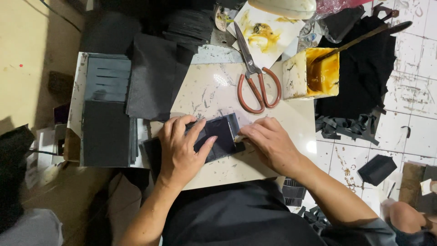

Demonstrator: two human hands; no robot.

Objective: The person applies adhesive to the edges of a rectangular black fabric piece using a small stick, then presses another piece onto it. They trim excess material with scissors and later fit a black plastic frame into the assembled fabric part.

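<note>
Dark slotted panels (107, 79) lie stacked at the counter's (209, 86) left edge, with a plain dark sheet (105, 134) below them and black fabric (152, 77) just beside, toward the far edge; near the front edge the left hand (182, 150) lies flat with fingers spread, pressing down a dark leather piece (218, 136); the right hand (268, 141) touches that piece's right end, fingertips pinched together on its edge; scissors (255, 77) with reddish handles rest beyond the hands, blades pointing to the far edge; a white tub of amber glue (312, 73) stands at the far right corner, a brush (359, 38) leaning in it; black scraps (348, 127) lie on the tiled floor (409, 100) to the right.
</note>
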